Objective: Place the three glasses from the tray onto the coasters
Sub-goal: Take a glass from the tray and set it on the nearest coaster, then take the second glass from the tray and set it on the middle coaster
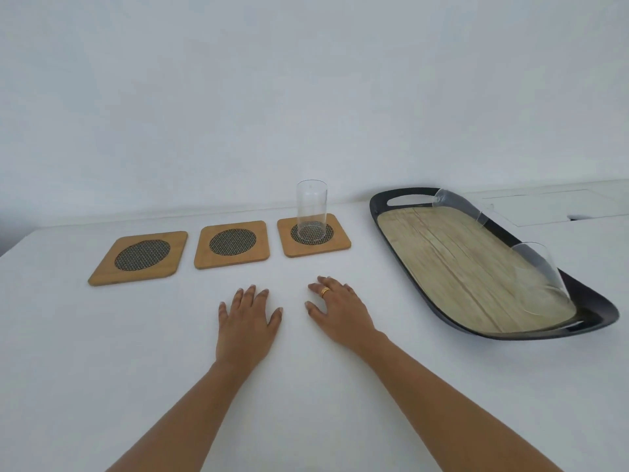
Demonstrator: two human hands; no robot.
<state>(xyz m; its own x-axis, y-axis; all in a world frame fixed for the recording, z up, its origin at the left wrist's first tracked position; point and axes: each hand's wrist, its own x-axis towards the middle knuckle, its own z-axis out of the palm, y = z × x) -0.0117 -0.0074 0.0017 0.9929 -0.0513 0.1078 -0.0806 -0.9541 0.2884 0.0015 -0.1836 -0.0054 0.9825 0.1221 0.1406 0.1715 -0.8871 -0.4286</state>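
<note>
Three square wooden coasters with dark mesh centres lie in a row: left coaster point(138, 257), middle coaster point(232, 244), right coaster point(340, 245). A clear glass point(311, 209) stands upright on the right coaster. On the dark-rimmed, wood-patterned tray point(442, 253) at the right stand two more clear glasses, a far glass point(459, 206) and a near glass point(541, 277), both looking tilted by the wide lens. My left hand point(248, 321) and my right hand point(337, 311) rest flat on the white table in front of the coasters, fingers spread, holding nothing.
The white table point(102, 352) meets a white wall at the back. Behind the tray a rectangular panel point(558, 206) is set into the table top. The tray's near end lies close to the table's right side.
</note>
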